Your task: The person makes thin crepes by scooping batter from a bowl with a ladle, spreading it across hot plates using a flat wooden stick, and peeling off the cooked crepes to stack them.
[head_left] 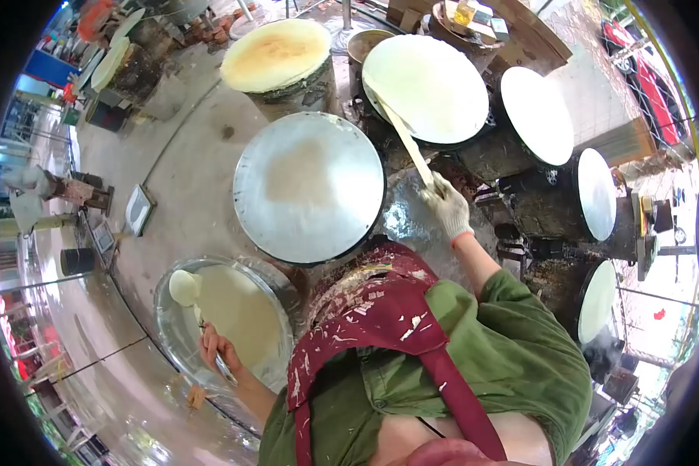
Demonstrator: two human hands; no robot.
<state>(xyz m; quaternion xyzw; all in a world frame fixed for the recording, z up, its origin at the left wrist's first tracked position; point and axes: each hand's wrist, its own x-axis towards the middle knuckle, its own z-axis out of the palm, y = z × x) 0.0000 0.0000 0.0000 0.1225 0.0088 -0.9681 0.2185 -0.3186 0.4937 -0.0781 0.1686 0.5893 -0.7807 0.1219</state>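
Lifting or turning the white sheet, beyond-right of the central griddle, probably needed the wooden stick low and flat. Gloved right hand: fingers closed round stick. Left hand: fingers curled round 1 ladle, over batter, near-left of griddle.

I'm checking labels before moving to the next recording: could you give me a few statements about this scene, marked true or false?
1. The right hand wears a pale glove and holds a long stick. True.
2. The left hand wears a matching glove. False: it is bare.
3. The left hand holds a ladle. True.
4. The basin near the left hand holds dry flour. False: it holds a pale liquid.
5. The wearer's apron is dark red with pale marks. True.
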